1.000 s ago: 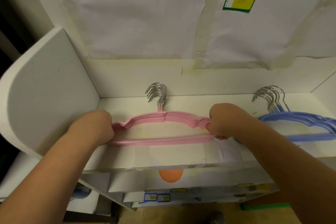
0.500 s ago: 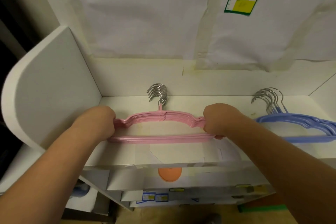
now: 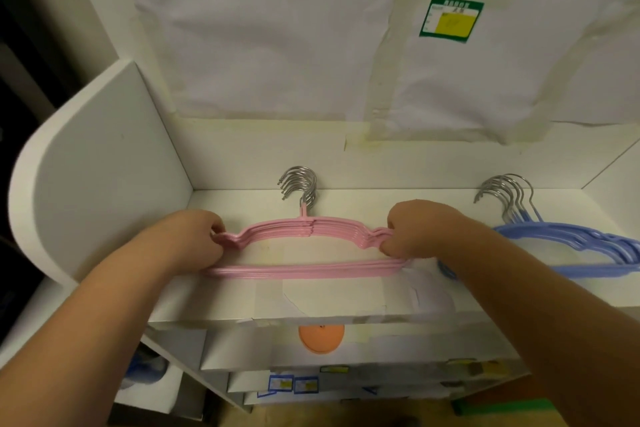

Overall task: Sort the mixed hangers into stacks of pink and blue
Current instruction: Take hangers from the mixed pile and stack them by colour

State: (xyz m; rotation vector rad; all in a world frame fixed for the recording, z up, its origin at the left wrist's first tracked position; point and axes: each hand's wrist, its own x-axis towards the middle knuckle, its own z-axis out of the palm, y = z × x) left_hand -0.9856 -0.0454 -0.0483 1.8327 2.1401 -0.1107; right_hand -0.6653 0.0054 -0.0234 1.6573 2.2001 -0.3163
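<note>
A stack of several pink hangers (image 3: 304, 269) with metal hooks lies on the white shelf (image 3: 346, 302), hooks pointing to the back wall. My left hand (image 3: 192, 241) grips the stack's left shoulder end. My right hand (image 3: 415, 230) grips its right shoulder end. A stack of several blue hangers (image 3: 568, 250) lies to the right on the same shelf, partly hidden behind my right forearm, and neither hand touches it.
A white side panel (image 3: 93, 184) closes the shelf on the left. White sheets with a green and yellow label (image 3: 450, 19) cover the back wall. Below the shelf front hang an orange disc (image 3: 321, 338) and labelled drawer fronts.
The pink stack has shifted slightly back on the shelf between my two hands, and its hangers lie more evenly together. Both hands keep their grip on the ends.
</note>
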